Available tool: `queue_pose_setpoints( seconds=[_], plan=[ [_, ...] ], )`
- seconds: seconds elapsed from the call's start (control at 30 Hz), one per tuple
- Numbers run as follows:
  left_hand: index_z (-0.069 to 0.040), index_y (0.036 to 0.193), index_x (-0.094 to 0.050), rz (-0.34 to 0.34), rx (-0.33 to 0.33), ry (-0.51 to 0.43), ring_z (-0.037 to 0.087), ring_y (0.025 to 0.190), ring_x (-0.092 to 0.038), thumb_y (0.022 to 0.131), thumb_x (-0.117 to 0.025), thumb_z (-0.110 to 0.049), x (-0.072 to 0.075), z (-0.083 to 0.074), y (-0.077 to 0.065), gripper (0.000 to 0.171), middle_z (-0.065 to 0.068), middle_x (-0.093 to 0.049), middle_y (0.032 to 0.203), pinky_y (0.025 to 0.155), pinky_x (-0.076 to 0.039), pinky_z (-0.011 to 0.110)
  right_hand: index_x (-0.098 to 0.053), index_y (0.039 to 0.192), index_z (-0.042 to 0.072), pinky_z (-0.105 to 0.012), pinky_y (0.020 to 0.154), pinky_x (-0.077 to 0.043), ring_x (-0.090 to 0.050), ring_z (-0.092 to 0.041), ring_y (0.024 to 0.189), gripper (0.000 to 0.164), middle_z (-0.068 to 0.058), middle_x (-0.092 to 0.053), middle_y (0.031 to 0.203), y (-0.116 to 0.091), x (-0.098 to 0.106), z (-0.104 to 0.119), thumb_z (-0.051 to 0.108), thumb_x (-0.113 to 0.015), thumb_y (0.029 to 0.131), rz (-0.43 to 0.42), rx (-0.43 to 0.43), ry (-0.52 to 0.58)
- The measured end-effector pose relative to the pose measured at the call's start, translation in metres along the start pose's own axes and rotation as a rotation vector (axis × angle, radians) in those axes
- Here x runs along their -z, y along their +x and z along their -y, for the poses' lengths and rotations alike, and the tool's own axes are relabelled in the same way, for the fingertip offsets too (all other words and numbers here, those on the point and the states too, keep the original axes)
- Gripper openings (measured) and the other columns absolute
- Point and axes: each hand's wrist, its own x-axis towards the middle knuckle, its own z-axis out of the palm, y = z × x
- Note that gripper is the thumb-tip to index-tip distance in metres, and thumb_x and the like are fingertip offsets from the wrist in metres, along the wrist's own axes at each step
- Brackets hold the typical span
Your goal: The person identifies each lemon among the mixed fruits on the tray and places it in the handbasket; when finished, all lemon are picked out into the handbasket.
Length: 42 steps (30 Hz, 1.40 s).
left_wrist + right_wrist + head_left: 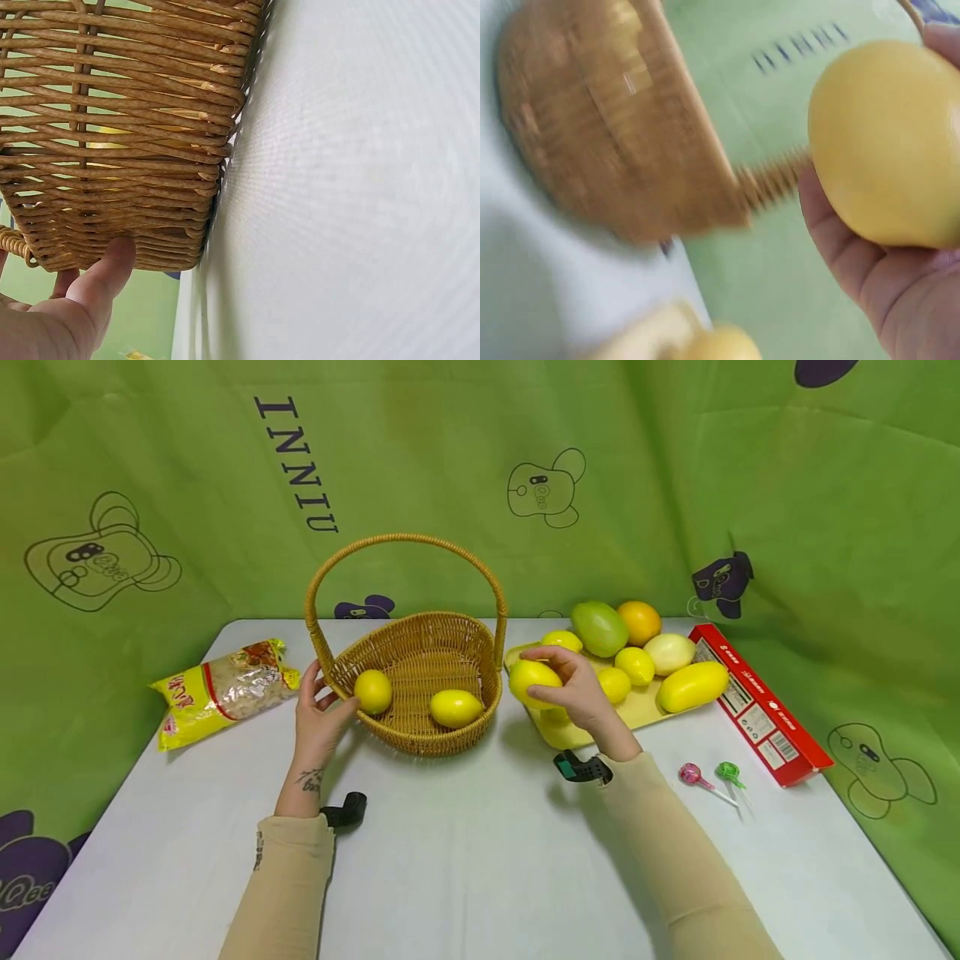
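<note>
My right hand (pixel 577 693) grips a smooth yellow lemon (pixel 534 683) between thumb and fingers, held up over the left edge of a yellow tray (pixel 652 717). The same lemon fills the right side of the right wrist view. My left hand (pixel 321 727) holds the left side of a wicker basket (pixel 420 742) with a tall arched handle. In the left wrist view, the thumb (pixel 112 274) presses on the basket's woven wall, other fingers partly hidden beyond it. Inside the basket lie a round yellow fruit (pixel 372 692) and another lemon (pixel 456 708).
On the tray sit several yellow fruits, a green mango (pixel 599 628) and an orange (pixel 639 622). A long red box (pixel 765 710) lies to its right, with two lollipops (pixel 692 774) in front. At left is a yellow snack bag (pixel 225 693). Green cloth (pixel 450 460) hangs behind.
</note>
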Motion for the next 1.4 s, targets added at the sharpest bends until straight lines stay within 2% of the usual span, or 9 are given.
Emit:
queue_pose_setpoints(
  seconds=[0.17,0.3,0.4,0.63,0.77,0.97,1.07,1.2,1.4],
  plan=[
    [-0.028,0.147,-0.021,0.0,-0.004,0.002,0.034,0.121,-0.043,0.082,-0.058,0.002,0.0,0.0,0.0,0.081,0.017,-0.032,0.137,0.07,-0.046,0.009,-0.053,0.117,-0.011,-0.024,0.082,-0.048,-0.056,-0.012,0.099,0.047,-0.019,-0.057,0.119,0.014,-0.038,-0.005,-0.003,-0.069,0.074,0.182,-0.014,-0.031],
    [-0.029,0.147,-0.021,0.001,0.003,0.0,0.034,0.122,-0.042,0.082,-0.059,0.001,0.0,0.001,0.0,0.081,0.017,-0.032,0.138,0.069,-0.046,0.009,-0.054,0.117,-0.011,-0.025,0.082,-0.049,-0.056,-0.013,0.098,0.046,-0.028,-0.052,0.122,0.024,-0.064,-0.01,-0.006,-0.068,0.074,0.267,0.001,-0.037],
    [-0.029,0.147,-0.021,0.004,0.007,-0.004,0.034,0.122,-0.042,0.082,-0.059,0.001,0.0,0.001,0.0,0.082,0.017,-0.032,0.138,0.07,-0.046,0.009,-0.054,0.118,-0.01,-0.027,0.082,-0.05,-0.057,-0.017,0.097,0.046,-0.027,-0.054,0.121,0.03,-0.08,-0.013,-0.007,-0.068,0.074,0.291,-0.005,-0.064],
    [-0.028,0.147,-0.021,0.009,-0.003,-0.01,0.034,0.122,-0.042,0.081,-0.059,0.002,0.0,0.0,0.001,0.082,0.017,-0.032,0.138,0.07,-0.046,0.009,-0.052,0.118,-0.009,-0.041,0.103,-0.039,-0.048,-0.039,0.118,0.044,-0.028,-0.052,0.123,0.036,-0.093,-0.015,-0.008,-0.066,0.077,0.262,-0.005,-0.02],
    [-0.028,0.147,-0.021,0.005,0.0,-0.004,0.034,0.122,-0.042,0.081,-0.059,0.001,0.0,-0.001,0.001,0.082,0.017,-0.032,0.138,0.069,-0.047,0.009,-0.051,0.117,-0.011,-0.045,0.102,-0.039,-0.048,-0.041,0.117,0.043,-0.028,-0.052,0.122,0.033,-0.086,-0.014,-0.011,-0.065,0.076,0.251,0.019,0.016],
    [-0.028,0.147,-0.02,0.002,0.011,0.0,0.032,0.121,-0.042,0.081,-0.059,0.001,0.001,0.0,0.001,0.082,0.016,-0.032,0.138,0.069,-0.046,0.01,-0.048,0.118,-0.016,-0.049,0.102,-0.037,-0.057,-0.018,0.11,0.047,-0.032,-0.05,0.122,0.026,-0.063,-0.01,-0.006,-0.068,0.076,0.233,0.035,0.066],
    [-0.028,0.148,-0.02,0.006,0.013,-0.009,0.032,0.122,-0.042,0.081,-0.058,0.002,0.002,0.001,0.001,0.082,0.016,-0.031,0.139,0.069,-0.046,0.01,-0.047,0.119,-0.016,-0.05,0.103,-0.036,-0.057,-0.018,0.11,0.052,-0.023,-0.056,0.12,0.02,-0.045,-0.009,-0.001,-0.071,0.076,0.212,0.024,0.087],
    [-0.028,0.147,-0.02,0.008,0.011,-0.014,0.033,0.123,-0.041,0.081,-0.059,0.002,0.002,0.002,0.001,0.082,0.017,-0.031,0.138,0.07,-0.046,0.01,-0.047,0.119,-0.016,-0.042,0.102,-0.04,-0.058,-0.018,0.11,0.051,-0.008,-0.061,0.116,0.012,-0.014,-0.011,-0.003,-0.071,0.076,0.166,0.017,0.054],
    [-0.029,0.147,-0.021,0.008,0.01,-0.008,0.033,0.122,-0.042,0.082,-0.058,0.002,0.002,0.002,0.001,0.082,0.017,-0.031,0.138,0.07,-0.046,0.009,-0.048,0.118,-0.016,-0.036,0.099,-0.043,-0.059,-0.018,0.108,0.046,-0.012,-0.061,0.116,0.0,0.031,-0.018,-0.012,-0.065,0.076,0.107,0.027,0.01]
  ],
)
